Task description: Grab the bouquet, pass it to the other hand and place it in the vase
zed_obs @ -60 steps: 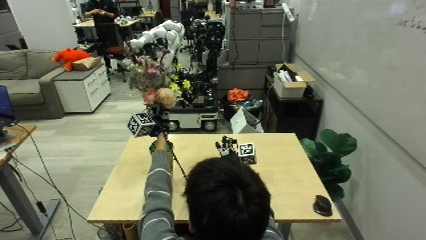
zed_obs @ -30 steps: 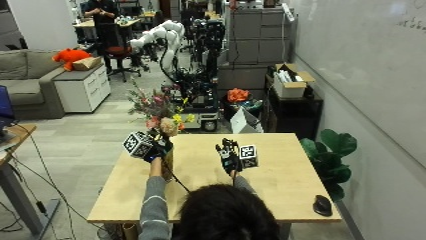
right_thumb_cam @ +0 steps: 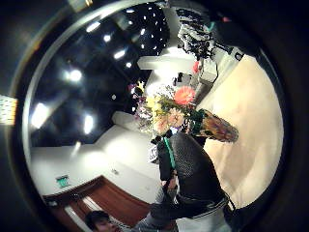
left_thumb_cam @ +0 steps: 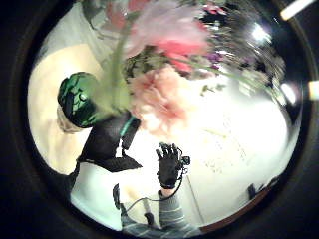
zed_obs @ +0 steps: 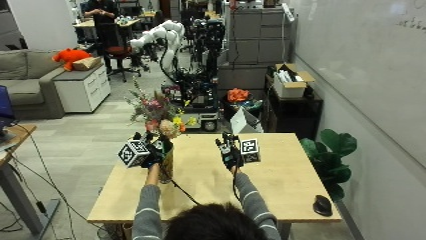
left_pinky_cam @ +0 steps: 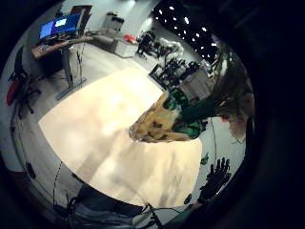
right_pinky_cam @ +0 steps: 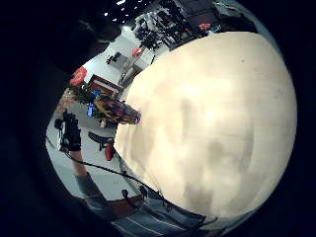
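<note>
The bouquet (zed_obs: pixel 156 112) stood up at the left side of the table (zed_obs: pixel 279 185), its stems going down into the vase (zed_obs: pixel 166 162) near the table's left edge, blooms spread well above the rim. The left hand (zed_obs: pixel 152 152) was right there at the stems, just over the vase mouth, but from above its fingers were hidden behind the flowers and glove, so I could not tell whether it was clasping the stems or had let go; its palm views showed pink blossoms (left_thumb_cam: pixel 159 94) crowding close and the green-and-yellow vase (left_pinky_cam: pixel 162 121) below. The right hand (zed_obs: pixel 229 150) was up over the middle of the table, well apart from the flowers, fingers spread and straight, holding nothing; the left palm's camera caught it plainly (left_thumb_cam: pixel 169 164). By my reading the handover was done and this was the placing step, close to the finish. What came next, I judged, called for the left hand to ease off the stems without tipping the vase, since a tall top-heavy bunch like that could lean or drag the vase toward the table edge.
</note>
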`<state>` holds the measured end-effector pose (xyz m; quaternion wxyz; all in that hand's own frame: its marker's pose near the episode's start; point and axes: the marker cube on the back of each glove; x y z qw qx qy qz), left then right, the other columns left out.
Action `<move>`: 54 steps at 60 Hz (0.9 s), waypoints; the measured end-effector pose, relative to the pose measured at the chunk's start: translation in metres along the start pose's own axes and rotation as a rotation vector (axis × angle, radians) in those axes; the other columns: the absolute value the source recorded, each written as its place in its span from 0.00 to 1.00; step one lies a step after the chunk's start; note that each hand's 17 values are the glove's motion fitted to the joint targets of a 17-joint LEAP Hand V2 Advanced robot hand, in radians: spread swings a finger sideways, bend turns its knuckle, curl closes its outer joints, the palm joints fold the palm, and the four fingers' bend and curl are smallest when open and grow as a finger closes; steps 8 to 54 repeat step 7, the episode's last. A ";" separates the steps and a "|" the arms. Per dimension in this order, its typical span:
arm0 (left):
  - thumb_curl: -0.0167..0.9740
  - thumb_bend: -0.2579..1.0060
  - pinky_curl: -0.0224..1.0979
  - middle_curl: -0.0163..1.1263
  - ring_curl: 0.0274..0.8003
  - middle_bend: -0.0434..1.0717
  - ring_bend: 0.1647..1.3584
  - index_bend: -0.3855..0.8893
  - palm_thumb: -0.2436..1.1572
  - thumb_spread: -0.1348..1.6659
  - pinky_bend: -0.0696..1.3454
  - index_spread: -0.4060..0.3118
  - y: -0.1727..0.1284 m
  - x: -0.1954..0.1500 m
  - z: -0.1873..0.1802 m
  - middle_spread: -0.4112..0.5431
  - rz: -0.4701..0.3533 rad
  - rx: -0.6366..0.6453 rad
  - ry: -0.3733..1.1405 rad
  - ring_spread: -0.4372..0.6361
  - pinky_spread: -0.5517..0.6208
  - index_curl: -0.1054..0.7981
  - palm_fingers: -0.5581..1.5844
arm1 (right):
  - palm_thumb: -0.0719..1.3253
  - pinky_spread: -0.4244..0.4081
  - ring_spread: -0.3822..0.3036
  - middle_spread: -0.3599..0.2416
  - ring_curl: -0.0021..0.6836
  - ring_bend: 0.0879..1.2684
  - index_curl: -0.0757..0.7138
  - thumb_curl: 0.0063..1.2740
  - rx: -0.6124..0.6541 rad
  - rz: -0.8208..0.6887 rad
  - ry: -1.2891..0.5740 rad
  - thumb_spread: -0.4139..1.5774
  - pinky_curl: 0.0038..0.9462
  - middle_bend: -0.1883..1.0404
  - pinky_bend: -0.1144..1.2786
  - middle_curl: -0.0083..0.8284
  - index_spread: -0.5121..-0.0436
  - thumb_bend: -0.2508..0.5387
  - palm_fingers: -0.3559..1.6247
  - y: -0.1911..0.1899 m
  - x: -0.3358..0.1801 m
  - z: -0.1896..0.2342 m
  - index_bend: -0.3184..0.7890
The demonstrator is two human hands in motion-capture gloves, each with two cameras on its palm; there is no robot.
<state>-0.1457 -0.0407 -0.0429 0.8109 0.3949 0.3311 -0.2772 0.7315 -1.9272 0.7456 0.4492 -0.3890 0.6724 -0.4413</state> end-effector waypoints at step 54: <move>0.38 0.21 0.30 0.37 0.34 0.37 0.38 0.41 0.53 0.59 0.28 0.75 0.010 -0.005 -0.007 0.54 -0.039 -0.061 0.038 0.61 0.76 0.36 0.36 | 0.39 0.76 0.39 0.37 0.48 0.26 0.43 0.27 0.038 -0.031 0.050 0.76 0.37 0.30 0.36 0.41 0.28 0.29 0.44 0.005 0.001 0.000 0.42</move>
